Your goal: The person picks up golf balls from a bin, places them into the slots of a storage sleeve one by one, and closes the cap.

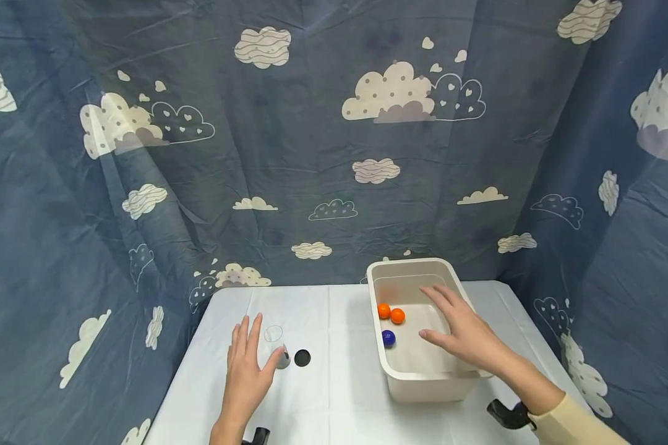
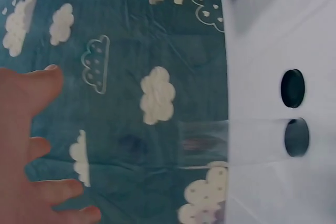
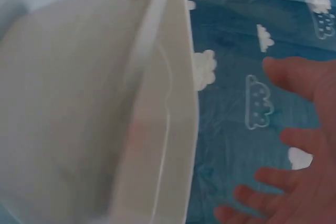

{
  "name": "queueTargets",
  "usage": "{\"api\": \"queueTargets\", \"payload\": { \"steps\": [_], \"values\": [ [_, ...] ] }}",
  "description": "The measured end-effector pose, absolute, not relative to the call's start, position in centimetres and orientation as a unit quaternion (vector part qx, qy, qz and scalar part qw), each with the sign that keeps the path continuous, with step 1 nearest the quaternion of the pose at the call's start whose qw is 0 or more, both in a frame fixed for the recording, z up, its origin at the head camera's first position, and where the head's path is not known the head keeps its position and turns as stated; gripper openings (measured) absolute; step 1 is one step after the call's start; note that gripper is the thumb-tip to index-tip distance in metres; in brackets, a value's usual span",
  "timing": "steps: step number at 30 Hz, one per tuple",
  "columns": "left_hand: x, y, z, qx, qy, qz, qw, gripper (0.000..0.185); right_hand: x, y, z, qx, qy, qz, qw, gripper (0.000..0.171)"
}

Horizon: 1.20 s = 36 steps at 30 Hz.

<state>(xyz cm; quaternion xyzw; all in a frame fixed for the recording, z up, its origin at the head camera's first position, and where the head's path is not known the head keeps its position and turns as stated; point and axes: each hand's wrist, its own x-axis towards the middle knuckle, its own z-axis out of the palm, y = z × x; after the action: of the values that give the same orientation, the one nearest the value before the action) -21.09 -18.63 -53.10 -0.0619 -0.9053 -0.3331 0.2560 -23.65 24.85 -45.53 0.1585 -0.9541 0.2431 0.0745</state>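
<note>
Cloud-printed blue cloth [image 1: 312, 154] was hung behind a white-covered table [image 1: 323, 395]. At left, the left hand [image 1: 245, 371] was seen with fingers spread and straight, gripping nothing, reaching for a clear glass [image 1: 275, 346] just beside a black disc [image 1: 302, 357]. At right, the right hand [image 1: 462, 334] was held flat and relaxed over a white tub [image 1: 423, 377], near two orange balls [image 1: 391, 313] and a blue ball [image 1: 388, 338]. A steady, upright grasp of the glass would be judged wise.
</note>
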Motion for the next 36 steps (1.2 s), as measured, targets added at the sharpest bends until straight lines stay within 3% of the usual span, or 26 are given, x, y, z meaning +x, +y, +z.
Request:
{"api": "queueTargets", "payload": {
  "steps": [4, 13, 21, 25, 29, 36],
  "values": [
    [-22.0, -19.6, -54.2, -0.055, -0.887, -0.377, 0.260, 0.086, -26.7, 25.3, -45.3, 0.190, -0.942, 0.272, 0.047, 0.081],
    [-24.4, -21.4, -57.1, 0.006, -0.847, -0.504, 0.167, 0.088, -34.2, 24.2, -47.2, 0.241, -0.932, 0.270, -0.008, 0.067],
    [-26.5, -21.1, -59.6, -0.002, -0.783, -0.612, 0.109, 0.089, -38.6, 22.4, -51.2, 0.242, -0.925, 0.276, -0.101, 0.064],
    [-27.3, -20.9, -60.9, -0.001, -0.772, -0.626, 0.109, 0.082, -39.2, 21.4, -53.5, 0.284, -0.911, 0.262, -0.145, 0.056],
    [-27.3, -20.5, -61.7, 0.025, -0.781, -0.610, 0.132, 0.063, -38.8, 20.1, -55.4, 0.321, -0.901, 0.219, -0.193, 0.046],
    [-27.3, -19.3, -62.8, 0.022, -0.809, -0.569, 0.144, 0.050, -38.1, 19.0, -57.5, 0.277, -0.916, 0.161, -0.243, 0.032]
  ]
}}
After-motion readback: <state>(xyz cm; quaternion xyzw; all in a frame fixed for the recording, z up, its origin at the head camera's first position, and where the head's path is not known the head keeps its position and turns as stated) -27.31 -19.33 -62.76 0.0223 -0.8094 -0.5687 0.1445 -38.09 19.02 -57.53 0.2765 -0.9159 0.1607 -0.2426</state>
